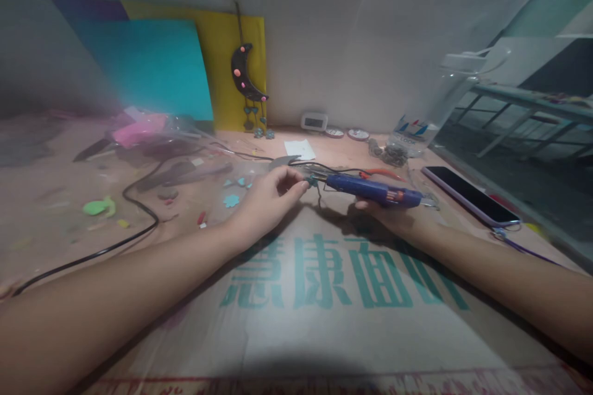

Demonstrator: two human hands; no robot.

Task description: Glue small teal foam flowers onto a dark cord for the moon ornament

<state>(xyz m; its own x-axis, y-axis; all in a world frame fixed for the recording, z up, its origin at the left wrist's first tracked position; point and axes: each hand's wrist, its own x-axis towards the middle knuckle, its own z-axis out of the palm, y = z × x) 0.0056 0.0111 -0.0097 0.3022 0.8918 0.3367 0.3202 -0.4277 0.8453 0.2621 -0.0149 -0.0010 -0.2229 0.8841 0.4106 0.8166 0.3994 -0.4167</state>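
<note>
My right hand (pixel 382 211) is wrapped around a blue glue gun (pixel 370 188), whose nozzle points left. Thumb and fingertips of my left hand (pixel 278 191) pinch a small bluish piece (pixel 312 181) right at the nozzle tip; a thin dark strand hangs below it. Whether the nozzle touches the piece I cannot tell. Left of my left hand lies a light-blue flower-shaped cutout (pixel 231 200), with smaller blue bits near it. Under both hands spreads a pale sheet printed with green characters (pixel 319 271).
A black cable (pixel 134 197) curves across the left side. Against the wall lean coloured sheets (pixel 157 68) and a dark moon ornament (pixel 243 74). A phone (pixel 470 195), a clear plastic jug (pixel 417 117) and red-handled pliers (pixel 382 173) lie rightward. A small white digital clock (pixel 314 121) stands behind.
</note>
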